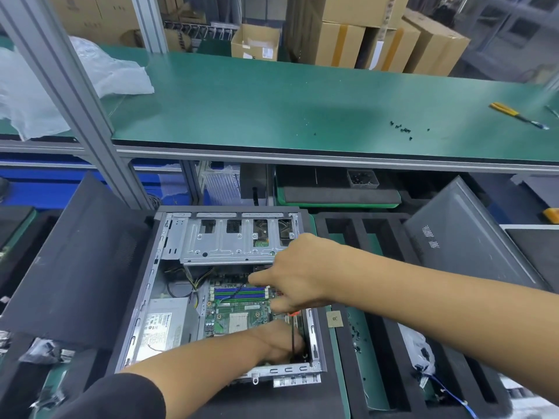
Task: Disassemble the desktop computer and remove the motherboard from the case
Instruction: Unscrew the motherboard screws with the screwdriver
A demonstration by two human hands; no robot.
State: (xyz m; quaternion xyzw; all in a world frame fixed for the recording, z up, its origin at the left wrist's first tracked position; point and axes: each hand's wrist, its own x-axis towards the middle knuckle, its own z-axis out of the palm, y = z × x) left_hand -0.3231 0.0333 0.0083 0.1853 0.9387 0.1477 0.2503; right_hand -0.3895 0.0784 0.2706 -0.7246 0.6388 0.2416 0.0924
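The open desktop case [316,337] lies on its side in front of me. Inside are the green motherboard [239,316] with blue memory slots, the grey power supply [163,325] on the left and the metal drive cage [223,240] at the far end. My right hand [299,276] hovers over the board's right edge and grips a screwdriver. Its red handle end and thin black shaft [292,331] run down to the case's near right corner. My left hand [279,340] reaches into that corner beside the shaft, its fingertips hidden.
A green workbench [272,101] behind the case holds several loose black screws [402,128] and a yellow-handled tool [508,111]. A grey side panel [465,240] leans at the right, a black panel [75,261] at the left. Black foam trays [378,343] lie to the right.
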